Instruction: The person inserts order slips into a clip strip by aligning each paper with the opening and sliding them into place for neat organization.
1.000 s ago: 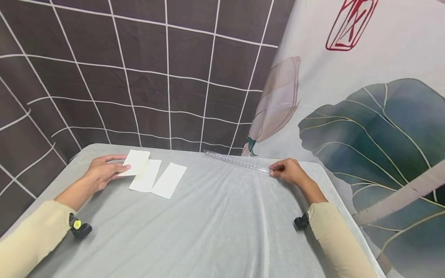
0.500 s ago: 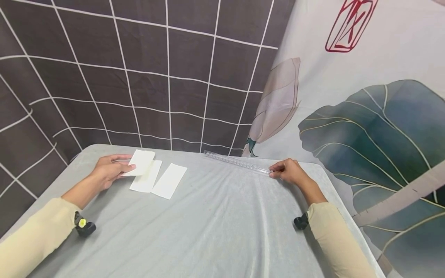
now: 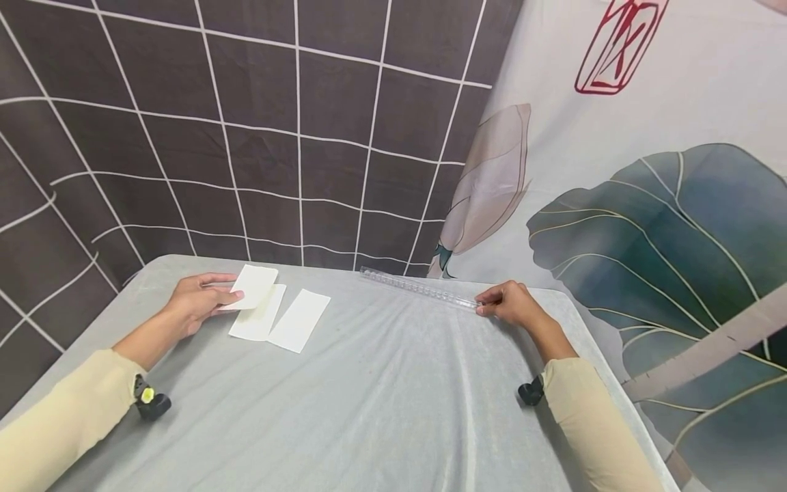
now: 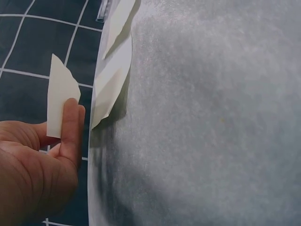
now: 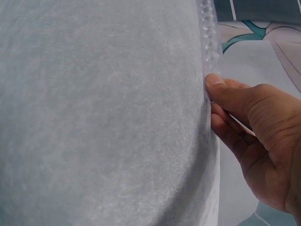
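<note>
My left hand [image 3: 199, 301] pinches a white slip of paper [image 3: 254, 283] between thumb and fingers, raised a little above the bed-like surface. Beneath and beside it, a second paper slip [image 3: 261, 316] lies partly covered. To its right lies a third slip [image 3: 300, 320], tilted. In the left wrist view the held paper [image 4: 61, 96] stands upright in the fingers. At the right, my right hand [image 3: 510, 304] pinches the near end of a long clear plastic strip [image 3: 418, 287] with a row of round bumps. That strip [image 5: 210, 37] runs along the far edge of the cloth.
A pale grey cloth [image 3: 369, 410] with creases covers the surface. Behind it hangs a dark curtain with white grid lines [image 3: 332, 164]. To the right is a pale curtain printed with large leaves [image 3: 664, 225]. A small wrist camera [image 3: 150, 403] sits on the left sleeve.
My left hand has shifted to the right with its paper, bringing it further over the second slip. The right hand and the clear strip have stayed in place.
</note>
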Demonstrator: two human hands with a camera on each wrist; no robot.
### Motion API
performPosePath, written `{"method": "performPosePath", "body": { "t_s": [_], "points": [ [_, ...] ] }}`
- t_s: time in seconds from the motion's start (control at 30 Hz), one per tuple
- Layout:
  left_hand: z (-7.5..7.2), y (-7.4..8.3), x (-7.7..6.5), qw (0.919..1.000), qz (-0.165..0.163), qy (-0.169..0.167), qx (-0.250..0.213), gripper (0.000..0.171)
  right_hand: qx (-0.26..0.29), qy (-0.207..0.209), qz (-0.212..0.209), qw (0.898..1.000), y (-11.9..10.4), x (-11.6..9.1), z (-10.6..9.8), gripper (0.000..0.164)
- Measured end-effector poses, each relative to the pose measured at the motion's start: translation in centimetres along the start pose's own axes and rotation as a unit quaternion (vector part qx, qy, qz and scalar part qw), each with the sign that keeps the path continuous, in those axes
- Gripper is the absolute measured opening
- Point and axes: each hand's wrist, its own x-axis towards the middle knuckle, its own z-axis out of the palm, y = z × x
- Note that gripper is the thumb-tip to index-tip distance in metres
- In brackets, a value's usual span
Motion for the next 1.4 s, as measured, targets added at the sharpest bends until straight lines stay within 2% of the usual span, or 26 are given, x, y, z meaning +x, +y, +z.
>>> {"method": "performPosePath", "body": {
  "t_s": [0.3, 0.63, 0.9, 1.4],
  "points": [
    [0.6, 0.0, 0.1, 0.9998, 0.003, 0.004, 0.020, 0.080, -0.004, -0.004, 0.005, 1.000, 0.0, 0.0, -0.1, 0.027],
    [1.0, -0.1, 0.3, 0.9999, 0.005, -0.010, 0.009, 0.076, -0.006, -0.008, 0.009, 1.000, 0.0, 0.2, -0.1, 0.027],
    [1.7, 0.1, 0.2, 0.9992, -0.003, -0.004, 0.039, 0.074, -0.010, -0.012, 0.009, 1.000, -0.1, 0.1, -0.2, 0.027],
    [3.1, 0.2, 0.4, 0.9981, -0.012, -0.012, 0.059, 0.072, -0.014, -0.011, 0.020, 1.000, -0.2, 0.3, -0.2, 0.028]
  ]
}}
